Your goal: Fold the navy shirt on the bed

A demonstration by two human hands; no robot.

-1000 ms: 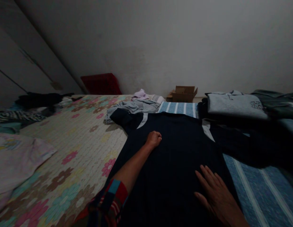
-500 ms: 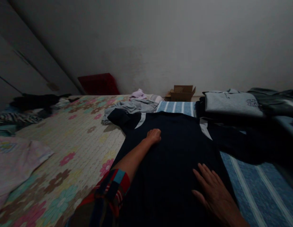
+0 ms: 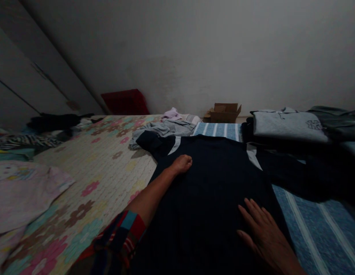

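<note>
While I watched through the head camera, my right hand (image 3: 265,236) lay closest to the lens, palm down and fingers spread flat on the lower part of a dark navy shirt (image 3: 220,191), gripping nothing. My left sleeve (image 3: 117,244), a red and blue plaid, showed at the bottom edge, and the bare forearm ran up from it across the cloth. My left hand (image 3: 181,164) rested farther up, near the shirt's left shoulder, loosely curled with fingers pressing on the fabric; I could not tell whether it pinched any cloth.

That shirt lay spread out on the bed, body flat, its pale shoulder stripes showing at both sides. It bridged a floral quilt (image 3: 88,183) on the left and a blue striped sheet (image 3: 317,229) on the right. One sleeve (image 3: 151,143) was bunched at the upper left; the other trailed right into shadow. I judged the shirt laid out and pressed flat but not yet folded, both sleeves out.

Beyond it sat a crumpled grey garment (image 3: 166,130), and to the right a folded grey sweatshirt (image 3: 289,124) on a dark stack. Loose clothes (image 3: 28,183) lined the left side. Farthest off, a cardboard box (image 3: 224,112) and a red cushion (image 3: 125,102) stood by the wall.
</note>
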